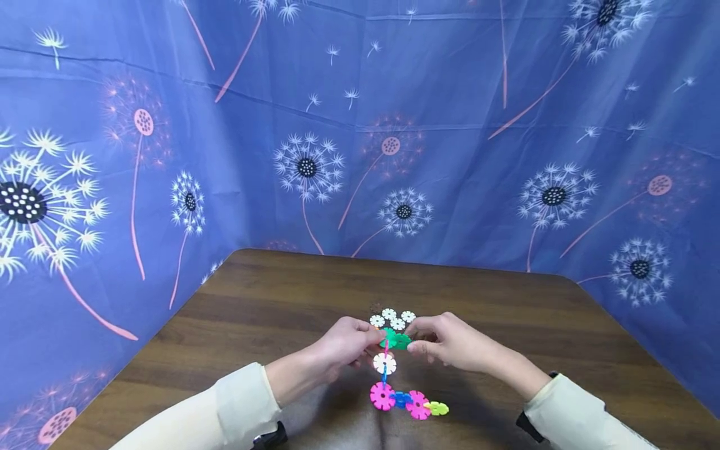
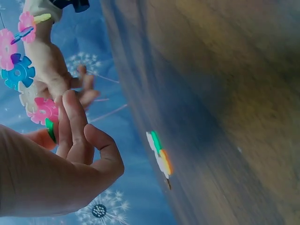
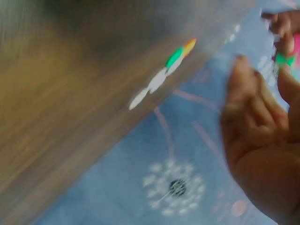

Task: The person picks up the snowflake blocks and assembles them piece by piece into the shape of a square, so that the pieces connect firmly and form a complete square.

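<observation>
A chain of slotted plastic snowflake discs hangs from my left hand (image 1: pixel 350 342), which pinches the green disc (image 1: pixel 388 338) at its top. Below it follow a thin edge-on pink disc, a white disc (image 1: pixel 385 364), an edge-on blue disc and a pink disc (image 1: pixel 382 396). From there the chain turns right through a blue disc (image 1: pixel 401 399) and another pink disc (image 1: pixel 418 405) to a yellow-green disc (image 1: pixel 439 408). My right hand (image 1: pixel 458 345) is just right of the top, fingers loosely bent and apart from the thumb, holding nothing. A second green disc (image 1: pixel 402 341) shows by its fingertips.
On the wooden table (image 1: pixel 270 281) beyond the hands lie several white discs (image 1: pixel 397 324), with an orange disc (image 3: pixel 189 47) and a green disc (image 3: pixel 174 57) beside them. A blue dandelion-print cloth (image 1: pixel 450 187) hangs around the table's back and sides.
</observation>
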A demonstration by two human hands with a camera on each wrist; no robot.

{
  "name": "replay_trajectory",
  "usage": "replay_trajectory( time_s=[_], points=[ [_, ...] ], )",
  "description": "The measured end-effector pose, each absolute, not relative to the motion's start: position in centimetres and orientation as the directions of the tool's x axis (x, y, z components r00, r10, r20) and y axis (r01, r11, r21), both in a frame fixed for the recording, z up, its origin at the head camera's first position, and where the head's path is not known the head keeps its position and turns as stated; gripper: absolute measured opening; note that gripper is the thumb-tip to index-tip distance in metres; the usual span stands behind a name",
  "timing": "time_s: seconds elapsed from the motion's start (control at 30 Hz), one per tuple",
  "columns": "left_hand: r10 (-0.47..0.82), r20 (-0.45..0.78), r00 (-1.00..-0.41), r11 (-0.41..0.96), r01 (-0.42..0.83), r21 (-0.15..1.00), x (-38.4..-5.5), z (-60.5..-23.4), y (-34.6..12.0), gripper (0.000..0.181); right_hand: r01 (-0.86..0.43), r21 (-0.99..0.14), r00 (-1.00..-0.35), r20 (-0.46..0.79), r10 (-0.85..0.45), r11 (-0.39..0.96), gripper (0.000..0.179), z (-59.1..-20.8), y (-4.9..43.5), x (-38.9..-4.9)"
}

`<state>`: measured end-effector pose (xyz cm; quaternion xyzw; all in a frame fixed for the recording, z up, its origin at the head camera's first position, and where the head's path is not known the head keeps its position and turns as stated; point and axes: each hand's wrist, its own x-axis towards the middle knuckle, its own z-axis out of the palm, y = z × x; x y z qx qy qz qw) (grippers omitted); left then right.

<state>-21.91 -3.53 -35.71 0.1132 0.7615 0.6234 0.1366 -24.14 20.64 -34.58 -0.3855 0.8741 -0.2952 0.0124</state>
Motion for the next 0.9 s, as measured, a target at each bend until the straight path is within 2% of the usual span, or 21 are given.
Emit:
replay_trajectory(
  time_s=[0.17,0.37,0.53,0.63,0.77,0.9],
  points=[
    [0.326,-0.062,-0.943,0.218,0.011,0.976,-22.2,-36.2,-3.9,0.024,-0.68,-0.314,-0.73,0.209,-0.651,0.662,0.013,-36.1,21.9,-26.8],
    [0.331,-0.05,-0.942,0.218,0.025,0.976,-22.4,-36.5,-3.8,0.025,-0.646,-0.1,-0.762,0.145,-0.632,0.756,0.041,-38.1,22.0,-28.1],
    [0.336,-0.046,-0.941,0.216,0.029,0.976,-22.4,-36.6,-3.4,0.024,-0.578,-0.077,-0.815,0.004,-0.58,0.812,0.06,-37.9,21.5,-28.6],
    [0.339,-0.053,-0.939,0.219,0.024,0.975,-22.4,-36.5,-3.2,0.024,-0.563,-0.089,-0.823,-0.031,-0.567,0.822,0.055,-37.8,21.5,-28.4],
    [0.332,-0.058,-0.941,0.229,0.02,0.973,-22.5,-36.1,-2.9,0.023,-0.584,-0.108,-0.809,-0.006,-0.588,0.804,0.041,-37.3,21.4,-27.6],
    [0.343,-0.065,-0.937,0.232,0.018,0.973,-22.5,-35.8,-2.7,0.025,-0.645,-0.145,-0.759,0.01,-0.651,0.75,0.032,-36.8,21.4,-26.7]
  ],
)
